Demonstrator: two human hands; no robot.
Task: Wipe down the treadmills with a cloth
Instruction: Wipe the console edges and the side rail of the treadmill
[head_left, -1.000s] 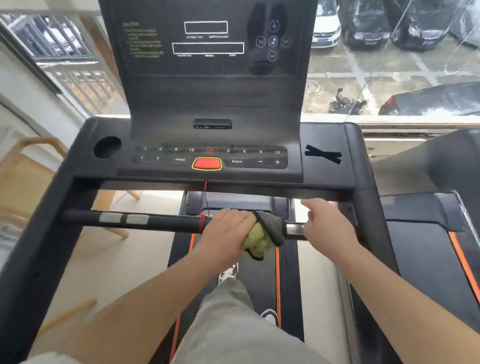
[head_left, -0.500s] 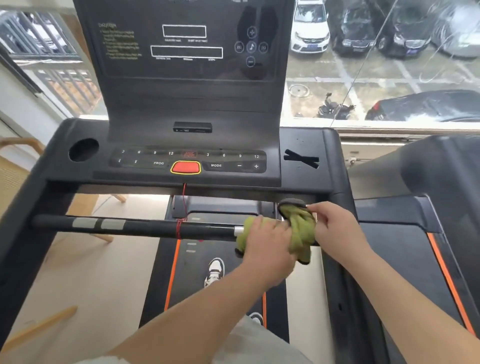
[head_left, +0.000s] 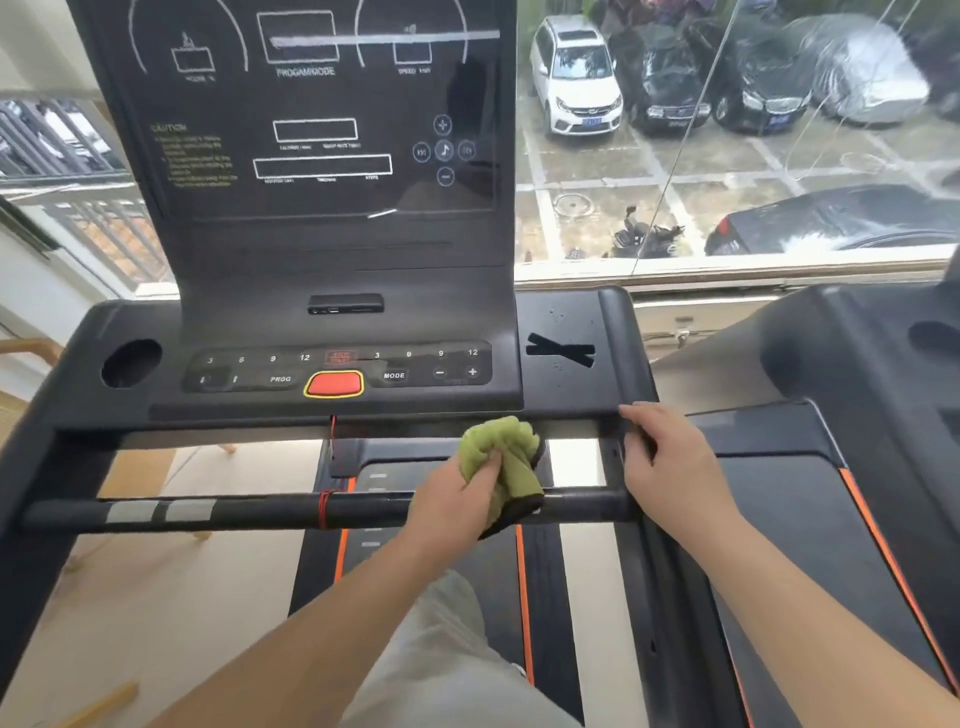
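Treadmill (head_left: 571, 317), black plastic console over an orange-edged belt, is filling most of the view in front of a window, with the person standing on the belt. Green fuzzy cloth (head_left: 501, 452) with a dark grey backing is sitting bunched in the left hand (head_left: 452, 493), fingers and thumb curling tight round it, which is packing the wad compact for rubbing. The cloth is hanging between the console's front edge and the black round crossbar (head_left: 249, 512), its lower end touching the bar near the right end; its top is coming close to the console edge, contact unclear. Right hand (head_left: 670, 462) is curling its fingers over the black side rail (head_left: 649, 582) where rail meets console, gripping nothing else, probably bracing the body while the other arm is reaching. Step in hand is likely wiping the crossbar's right end or the console's front lip. The button strip with the red oval stop button (head_left: 334, 384) and the dark glossy display panel (head_left: 322, 130) are probably waiting their turn; small specks are showing on the right tray. Thin red safety cord (head_left: 324, 509) is looping round the bar left of the cloth, worth steering round. A second treadmill (head_left: 857, 353), same black build, is standing to the right.
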